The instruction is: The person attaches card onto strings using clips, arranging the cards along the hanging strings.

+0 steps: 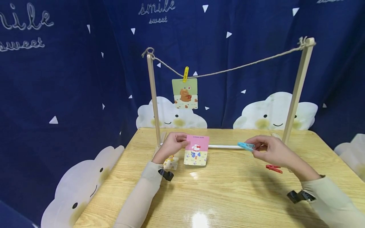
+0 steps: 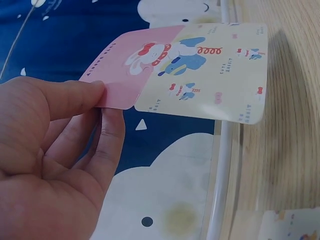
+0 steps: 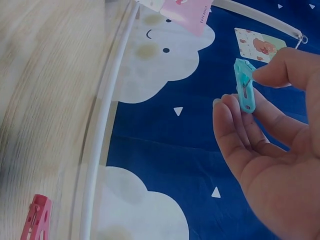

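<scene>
Wood bench (image 1: 228, 196) fills lower frame. L grip (image 1: 172, 145) pinches pink card (image 1: 196, 151), ctr; R grip (image 1: 273, 150) pinches blue peg (image 1: 243, 145), right of ctr, can't tell if squeezed. Sagging rope (image 1: 236, 68) beyond, upper ctr: if bumped, might shake bear card (image 1: 185, 94) loose.

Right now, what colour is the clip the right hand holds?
The clip is light turquoise blue, showing best in the right wrist view.

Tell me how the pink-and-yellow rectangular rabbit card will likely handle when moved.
The pink-and-yellow rectangular rabbit card is probably stiff: the left grip pinches one edge, yet the rest shows no clear droop. It looks thin, so likely light. It may flex where pink meets yellow, since the edge looks notched there.
</scene>
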### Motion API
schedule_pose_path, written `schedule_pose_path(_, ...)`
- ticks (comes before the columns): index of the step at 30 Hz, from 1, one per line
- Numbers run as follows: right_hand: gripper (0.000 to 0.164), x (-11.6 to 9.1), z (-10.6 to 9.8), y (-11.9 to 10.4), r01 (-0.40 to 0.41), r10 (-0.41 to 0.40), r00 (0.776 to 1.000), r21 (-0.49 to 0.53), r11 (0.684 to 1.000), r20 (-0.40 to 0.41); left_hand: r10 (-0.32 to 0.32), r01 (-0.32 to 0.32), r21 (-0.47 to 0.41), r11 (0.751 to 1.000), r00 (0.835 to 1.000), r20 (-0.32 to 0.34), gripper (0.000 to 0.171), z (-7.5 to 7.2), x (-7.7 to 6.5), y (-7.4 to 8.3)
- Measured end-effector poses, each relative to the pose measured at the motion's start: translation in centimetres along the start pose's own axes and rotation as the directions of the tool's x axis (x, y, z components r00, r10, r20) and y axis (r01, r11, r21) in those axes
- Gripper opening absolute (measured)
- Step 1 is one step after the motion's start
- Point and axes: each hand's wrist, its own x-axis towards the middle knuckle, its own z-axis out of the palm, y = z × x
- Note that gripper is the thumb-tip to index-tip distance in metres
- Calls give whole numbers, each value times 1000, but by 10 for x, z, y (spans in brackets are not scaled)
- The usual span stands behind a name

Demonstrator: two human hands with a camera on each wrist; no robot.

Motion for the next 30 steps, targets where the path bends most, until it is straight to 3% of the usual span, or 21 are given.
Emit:
schedule_pose_path(14,32,7,-4,-11,21,-21,996,1,1000,-83,23,-23,-36,999,1000,-21,24,-1,-1,5)
schedule_pose_path(30,31,16,-16,-23,22,-22,994,2,1000,-106,89,-88,11,996,994,-59,25,-1,2,23)
